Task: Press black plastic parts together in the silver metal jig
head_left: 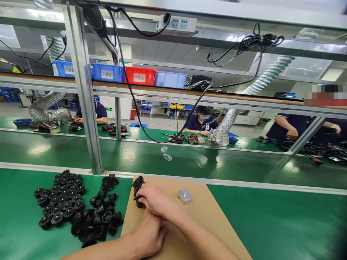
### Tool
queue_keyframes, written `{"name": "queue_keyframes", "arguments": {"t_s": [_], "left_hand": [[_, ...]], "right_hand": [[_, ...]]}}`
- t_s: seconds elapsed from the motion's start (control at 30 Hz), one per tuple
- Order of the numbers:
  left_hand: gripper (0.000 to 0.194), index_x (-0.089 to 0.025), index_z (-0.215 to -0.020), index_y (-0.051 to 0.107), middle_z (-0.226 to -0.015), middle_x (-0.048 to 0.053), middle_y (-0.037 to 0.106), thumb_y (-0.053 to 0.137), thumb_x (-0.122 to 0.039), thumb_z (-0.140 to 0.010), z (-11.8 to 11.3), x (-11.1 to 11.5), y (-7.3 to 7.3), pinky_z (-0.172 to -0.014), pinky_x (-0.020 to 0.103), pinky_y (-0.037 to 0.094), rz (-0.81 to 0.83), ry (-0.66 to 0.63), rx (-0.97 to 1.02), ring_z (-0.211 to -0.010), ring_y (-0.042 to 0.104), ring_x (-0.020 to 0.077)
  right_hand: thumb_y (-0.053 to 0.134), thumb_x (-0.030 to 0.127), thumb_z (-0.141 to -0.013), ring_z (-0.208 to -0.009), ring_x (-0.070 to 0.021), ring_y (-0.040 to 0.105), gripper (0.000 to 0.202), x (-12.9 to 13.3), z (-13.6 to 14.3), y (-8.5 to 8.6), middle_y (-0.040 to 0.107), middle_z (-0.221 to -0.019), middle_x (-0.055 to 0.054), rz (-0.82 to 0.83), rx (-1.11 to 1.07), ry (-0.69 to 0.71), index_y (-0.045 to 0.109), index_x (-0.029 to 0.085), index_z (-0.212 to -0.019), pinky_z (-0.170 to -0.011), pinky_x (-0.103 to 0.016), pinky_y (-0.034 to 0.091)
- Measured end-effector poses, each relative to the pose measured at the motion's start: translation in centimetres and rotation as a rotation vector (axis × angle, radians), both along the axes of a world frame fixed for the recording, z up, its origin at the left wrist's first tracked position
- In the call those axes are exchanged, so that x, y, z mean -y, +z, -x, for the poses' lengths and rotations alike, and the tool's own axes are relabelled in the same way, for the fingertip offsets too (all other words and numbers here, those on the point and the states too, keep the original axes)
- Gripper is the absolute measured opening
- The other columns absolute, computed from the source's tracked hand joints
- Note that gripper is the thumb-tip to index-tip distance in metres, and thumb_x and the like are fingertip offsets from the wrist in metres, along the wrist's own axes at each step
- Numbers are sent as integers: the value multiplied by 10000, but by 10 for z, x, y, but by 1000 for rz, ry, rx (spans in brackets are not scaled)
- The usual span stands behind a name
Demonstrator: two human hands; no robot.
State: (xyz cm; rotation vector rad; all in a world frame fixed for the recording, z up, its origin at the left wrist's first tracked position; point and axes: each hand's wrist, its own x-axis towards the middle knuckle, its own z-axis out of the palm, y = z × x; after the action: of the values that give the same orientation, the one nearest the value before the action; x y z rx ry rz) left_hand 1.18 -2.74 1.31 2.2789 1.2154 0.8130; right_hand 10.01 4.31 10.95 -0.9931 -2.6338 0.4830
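My right hand [153, 198] reaches in from the right, its fingers curled onto a black round plastic part [140, 203] in a small row of black parts [138, 181] on the brown board [195, 224]. My left hand [150, 231] lies just below and partly under the right wrist; its thumb shows, but the other fingers are hidden. Right of the hands, a small silver square metal piece [184, 196] rests on the board. Many more black round parts [63, 196] are grouped on the green mat to the left, some upright in rows, others heaped loosely [101, 216].
A metal post [86, 90] stands behind the part groups. A black cable [135, 97] hangs in a loop over the bench. Blue bins [107, 73] and a red bin [139, 76] sit on the shelf. Co-workers [202, 121] sit across at the far green bench [141, 133].
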Motion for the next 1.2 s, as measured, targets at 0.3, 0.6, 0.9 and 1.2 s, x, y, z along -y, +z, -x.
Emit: {"name": "queue_keyframes", "arguments": {"t_s": [0.3,0.6,0.9,1.2], "left_hand": [[745,-329,-1561,435,-1623,97,450,619,-114,-872,3,2,8,-1268,569,381,80,12,100,-1496,416,344],[764,-291,-1628,299,-1474,129,585,593,-193,-929,11,-11,-5,-1159,571,462,259,167,312,-1295,588,322],[669,-264,-1622,306,-1376,118,615,536,-269,-994,14,-14,8,-988,450,517,278,183,321,-1014,616,237],[620,-262,-1613,300,-1359,98,610,505,-349,-1035,13,-15,14,-921,389,481,319,149,337,-930,560,213]], "right_hand": [[548,256,-997,-850,-193,705,220,-32,-89,43,788,-994,-58,124,-152,-205,753,192,-1046,-746,-283,506],[621,227,-908,-604,-141,608,162,-39,-124,48,760,-769,5,258,-16,-131,774,213,-856,-558,-252,379],[680,184,-895,-677,-162,622,131,-32,-108,45,782,-805,-13,178,78,-63,784,220,-824,-610,-275,366],[665,220,-909,-674,-157,613,137,-31,-108,48,788,-823,-30,239,169,-22,792,199,-860,-572,-272,329]]}}
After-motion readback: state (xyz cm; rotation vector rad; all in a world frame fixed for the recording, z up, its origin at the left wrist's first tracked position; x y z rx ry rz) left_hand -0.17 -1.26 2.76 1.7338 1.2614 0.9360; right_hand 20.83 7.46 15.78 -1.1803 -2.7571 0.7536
